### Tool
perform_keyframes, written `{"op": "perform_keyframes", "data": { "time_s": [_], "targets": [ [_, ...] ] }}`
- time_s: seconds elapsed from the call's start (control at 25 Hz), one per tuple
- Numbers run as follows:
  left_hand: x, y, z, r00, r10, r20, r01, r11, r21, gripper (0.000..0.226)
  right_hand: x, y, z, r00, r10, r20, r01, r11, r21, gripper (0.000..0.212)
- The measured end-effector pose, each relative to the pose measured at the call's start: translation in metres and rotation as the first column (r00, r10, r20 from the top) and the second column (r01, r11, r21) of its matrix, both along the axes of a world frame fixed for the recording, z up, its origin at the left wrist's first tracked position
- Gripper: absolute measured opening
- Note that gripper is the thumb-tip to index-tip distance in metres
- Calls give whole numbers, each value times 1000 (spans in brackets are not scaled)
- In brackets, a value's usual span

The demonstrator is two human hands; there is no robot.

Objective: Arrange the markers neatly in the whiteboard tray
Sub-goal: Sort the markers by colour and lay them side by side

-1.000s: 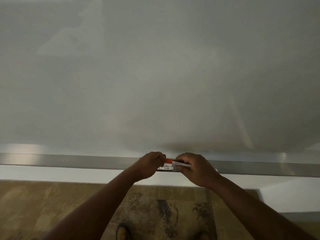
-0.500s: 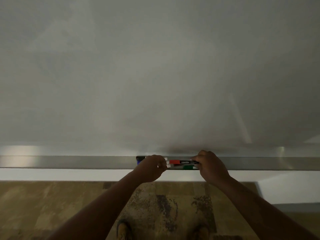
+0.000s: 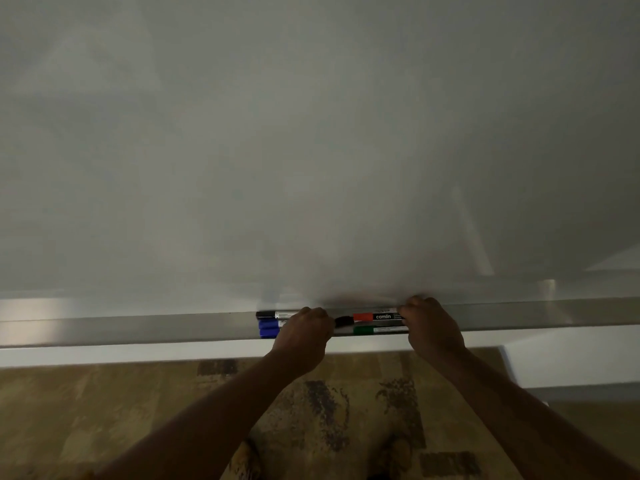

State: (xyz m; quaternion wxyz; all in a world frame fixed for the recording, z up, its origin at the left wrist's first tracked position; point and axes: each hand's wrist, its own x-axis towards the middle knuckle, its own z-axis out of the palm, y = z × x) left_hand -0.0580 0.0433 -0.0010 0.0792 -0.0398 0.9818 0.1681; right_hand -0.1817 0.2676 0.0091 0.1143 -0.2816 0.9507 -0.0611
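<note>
Several markers lie lengthwise in the silver whiteboard tray (image 3: pixel 138 329). On the left, a black-capped marker (image 3: pixel 267 314) sits above two blue-capped markers (image 3: pixel 268 328). On the right, a red marker (image 3: pixel 362 317) with a "camlin" label lies above a green marker (image 3: pixel 363 330). A black cap (image 3: pixel 344 321) pokes out between the two groups. My left hand (image 3: pixel 303 337) is curled over the left group and hides their middles. The fingers of my right hand (image 3: pixel 431 329) are closed on the right ends of the red and green markers.
The whiteboard (image 3: pixel 311 150) fills the upper view, right behind the tray. Below the tray runs a white wall strip (image 3: pixel 138 355), then a patterned brown floor (image 3: pixel 104 410). My feet show at the bottom edge. The tray runs on to both sides of the markers.
My hands have moved apart along the tray. The markers, bunched between them a second ago, now lie spread out in two groups, with the blue, black and green ones showing.
</note>
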Motion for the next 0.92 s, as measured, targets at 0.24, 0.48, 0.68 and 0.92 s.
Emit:
{"op": "perform_keyframes", "data": {
  "time_s": [0.24,0.48,0.68,0.92],
  "targets": [
    [-15,18,-7,997,-33,-64,32,999,-28,22,-1,7,-3,999,14,33,-15,1000,20,32],
    [-27,30,-10,999,5,-35,-7,998,-68,19,-4,13,-6,1000,-1,14,1,1000,5,24],
    [-26,29,-3,997,52,-59,-54,998,-31,17,-6,15,-11,1000,7,23,-6,1000,-14,23],
    [-12,25,7,989,105,-104,-101,994,39,32,-3,15,-14,1000,-14,13,15,997,-80,30]
  ]
}}
